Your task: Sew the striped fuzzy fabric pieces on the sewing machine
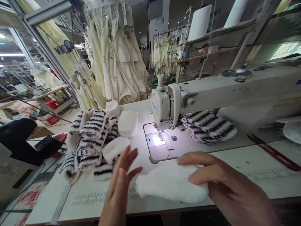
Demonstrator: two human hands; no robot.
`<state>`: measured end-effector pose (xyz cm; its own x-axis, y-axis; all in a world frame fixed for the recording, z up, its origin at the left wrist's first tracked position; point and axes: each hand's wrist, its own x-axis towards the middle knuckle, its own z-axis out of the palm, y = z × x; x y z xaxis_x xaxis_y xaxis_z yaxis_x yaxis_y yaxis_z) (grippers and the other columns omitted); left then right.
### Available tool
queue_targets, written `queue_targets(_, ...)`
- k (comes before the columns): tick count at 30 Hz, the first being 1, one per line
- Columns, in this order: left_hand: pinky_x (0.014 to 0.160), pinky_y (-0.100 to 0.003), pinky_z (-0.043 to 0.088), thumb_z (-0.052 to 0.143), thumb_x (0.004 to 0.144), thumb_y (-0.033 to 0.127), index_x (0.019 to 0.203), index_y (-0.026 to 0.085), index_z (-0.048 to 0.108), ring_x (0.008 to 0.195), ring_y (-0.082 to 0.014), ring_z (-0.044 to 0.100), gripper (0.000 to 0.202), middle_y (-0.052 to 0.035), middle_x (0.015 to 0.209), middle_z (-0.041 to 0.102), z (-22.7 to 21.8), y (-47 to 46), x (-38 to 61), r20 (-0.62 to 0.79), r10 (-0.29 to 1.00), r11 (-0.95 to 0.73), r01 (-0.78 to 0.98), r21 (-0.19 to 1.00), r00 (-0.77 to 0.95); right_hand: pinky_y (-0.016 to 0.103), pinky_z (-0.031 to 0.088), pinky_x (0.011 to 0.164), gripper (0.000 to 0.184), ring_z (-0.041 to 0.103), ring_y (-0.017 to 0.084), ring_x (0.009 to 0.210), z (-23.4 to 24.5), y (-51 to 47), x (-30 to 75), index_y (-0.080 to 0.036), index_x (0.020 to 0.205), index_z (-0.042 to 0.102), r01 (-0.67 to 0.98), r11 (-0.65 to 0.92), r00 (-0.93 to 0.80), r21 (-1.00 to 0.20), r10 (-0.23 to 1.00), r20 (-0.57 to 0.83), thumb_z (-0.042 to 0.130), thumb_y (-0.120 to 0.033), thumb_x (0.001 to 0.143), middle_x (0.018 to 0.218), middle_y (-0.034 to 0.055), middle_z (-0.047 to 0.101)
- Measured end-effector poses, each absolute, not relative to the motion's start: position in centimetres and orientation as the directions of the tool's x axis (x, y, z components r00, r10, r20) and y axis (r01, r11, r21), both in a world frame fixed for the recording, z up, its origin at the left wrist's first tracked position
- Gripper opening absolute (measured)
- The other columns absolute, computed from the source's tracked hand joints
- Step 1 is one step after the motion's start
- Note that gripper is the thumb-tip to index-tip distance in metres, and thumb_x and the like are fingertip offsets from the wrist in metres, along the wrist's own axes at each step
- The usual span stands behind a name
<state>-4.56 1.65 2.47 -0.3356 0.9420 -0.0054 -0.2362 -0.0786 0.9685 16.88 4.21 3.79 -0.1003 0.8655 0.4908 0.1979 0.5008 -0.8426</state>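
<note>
A white fluffy fabric piece (169,185) lies on the sewing table (235,163) near its front edge. My right hand (218,179) rests flat on its right side, fingers pointing left. My left hand (121,182) hovers just left of the piece, fingers apart and holding nothing. Behind the piece stands a white sewing machine (211,94), with its lit needle plate (162,139) directly beyond my hands.
A heap of black-and-white striped fluffy pieces (91,141) with white oval pieces (128,123) lies at the left. More striped pieces (209,125) are stacked under the machine arm. Scissors (272,150) lie at the right. Cream garments (117,56) hang behind the table.
</note>
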Motion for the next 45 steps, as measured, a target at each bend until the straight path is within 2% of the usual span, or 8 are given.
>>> queue_targets(5,0.067,-0.023,0.043,0.073,0.071,0.045,0.104,0.022,0.067,0.083,-0.0185,0.059,0.042,-0.0036,0.093,0.066,3.5,1.1,-2.0,-0.223,0.974,0.226,-0.160,0.961,0.040,0.026,0.048,0.076,0.021,0.061,0.018,0.097,3.3,4.3,15.5,-0.028,0.065,0.060,0.039,0.501,-0.096,-0.864,0.863,0.496,0.056,-0.025,0.085,0.105,-0.0031,0.066)
queue_targets(9,0.050,-0.018,0.031,0.075,0.068,0.040,0.083,0.019,0.059,0.055,-0.0082,0.042,0.030,0.0040,0.066,0.051,3.8,1.4,-1.6,-0.218,0.976,0.212,-0.168,0.963,-0.017,0.030,0.048,0.087,0.012,0.055,0.020,0.111,2.8,4.7,15.5,-0.031,0.092,0.063,-0.022,0.322,-0.055,-0.947,0.945,0.322,0.054,-0.039,0.090,0.123,0.0015,0.058)
queue_targets(16,0.047,-0.019,0.027,0.072,0.071,0.046,0.073,0.017,0.058,0.052,-0.0088,0.036,0.032,0.0039,0.057,0.047,3.4,1.7,-0.5,-0.142,0.977,0.136,-0.050,0.989,-0.156,0.027,0.053,0.067,0.045,0.062,0.019,0.086,3.3,4.3,14.5,-0.024,0.107,0.051,-0.009,-0.025,-0.098,-1.000,0.995,-0.024,0.067,-0.052,0.076,0.099,0.0055,0.062)
queue_targets(23,0.049,-0.021,0.032,0.065,0.075,0.057,0.061,0.017,0.058,0.055,-0.0116,0.040,0.043,0.0004,0.059,0.048,2.8,0.9,-0.6,-0.170,0.949,0.167,-0.034,0.985,-0.266,0.021,0.047,0.062,0.031,0.057,0.014,0.069,3.7,4.2,14.6,-0.026,0.094,0.061,0.128,0.002,0.043,-0.992,0.999,0.008,0.058,-0.054,0.081,0.080,-0.0016,0.063)
queue_targets(30,0.083,-0.024,0.044,0.073,0.074,0.043,0.092,0.025,0.072,0.115,-0.0256,0.050,0.025,-0.0024,0.112,0.066,1.7,0.0,-1.0,-0.367,0.764,0.347,-0.142,0.927,-0.531,0.023,0.044,0.068,0.034,0.058,0.017,0.083,3.7,4.2,15.1,-0.026,0.096,0.063,0.216,0.036,0.029,-0.976,0.999,0.043,0.049,-0.056,0.088,0.091,-0.0001,0.065)
queue_targets(35,0.065,-0.024,0.042,0.065,0.079,0.049,0.079,0.023,0.070,0.093,-0.0234,0.055,0.027,-0.0046,0.093,0.067,1.8,0.4,-1.1,-0.271,0.872,0.253,-0.098,0.962,-0.407,0.024,0.047,0.073,0.044,0.056,0.017,0.097,3.6,3.4,14.2,-0.030,0.121,0.052,0.173,0.096,0.019,-0.980,0.995,0.101,0.043,-0.060,0.090,0.114,0.0021,0.059)
queue_targets(41,0.053,-0.022,0.034,0.058,0.082,0.055,0.079,0.020,0.066,0.061,-0.0147,0.041,0.036,-0.0004,0.063,0.050,3.1,0.8,-0.7,-0.173,0.950,0.146,-0.121,0.982,-0.260,0.038,0.037,0.099,0.035,0.043,0.023,0.122,3.4,2.2,13.8,-0.029,0.124,0.049,0.560,0.574,0.039,-0.598,0.702,0.711,0.052,-0.020,0.090,0.133,0.0032,0.044)
queue_targets(45,0.059,-0.020,0.037,0.058,0.084,0.048,0.105,0.021,0.064,0.071,-0.0147,0.049,0.035,-0.0017,0.082,0.060,3.3,0.5,-0.4,-0.206,0.958,0.161,-0.220,0.962,-0.199,0.040,0.034,0.102,0.027,0.039,0.027,0.125,2.9,2.1,13.2,-0.015,0.116,0.057,0.683,0.680,-0.272,-0.267,0.576,0.771,0.050,-0.028,0.093,0.130,0.0112,0.047)
